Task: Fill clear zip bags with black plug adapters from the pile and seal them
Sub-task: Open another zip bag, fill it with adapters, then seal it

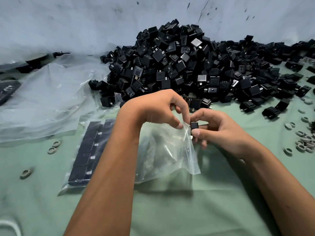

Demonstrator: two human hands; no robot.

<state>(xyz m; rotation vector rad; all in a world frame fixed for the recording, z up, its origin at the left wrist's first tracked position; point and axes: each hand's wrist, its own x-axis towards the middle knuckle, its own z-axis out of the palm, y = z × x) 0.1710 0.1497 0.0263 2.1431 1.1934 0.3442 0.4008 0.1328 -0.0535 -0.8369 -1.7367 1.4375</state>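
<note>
Near the middle of the pale green cloth-covered bench [170,210], two bare forearms reached forward from the near edge and met over a clear, soft plastic zip bag [163,150]. The left hand [158,108] pinched the bag's upper corner between thumb and forefinger, holding the mouth up off the cloth. Just beside it, almost touching, the right hand [216,130] gripped a small black square plug adapter [194,125] in its fingertips right at the bag's opening. The bag looked empty or nearly so; its folds made that hard to judge. Behind the hands, toward the far edge, lay a large heaped pile of black plastic plug adapters [187,65], spreading off to the far right. To the left of the working bag lay a flat, filled clear bag [88,154] with adapters packed in neat rows, and beyond it loose sheets of crumpled clear plastic [42,99]. Small grey rubber rings [305,143] were scattered along the right edge, with a few more on the left. The step in hand appeared to be loading, with the adapter at the mouth but not yet inside. The next move likely called for keeping the mouth parted with the left hand while the right slid the adapter in flat.
</note>
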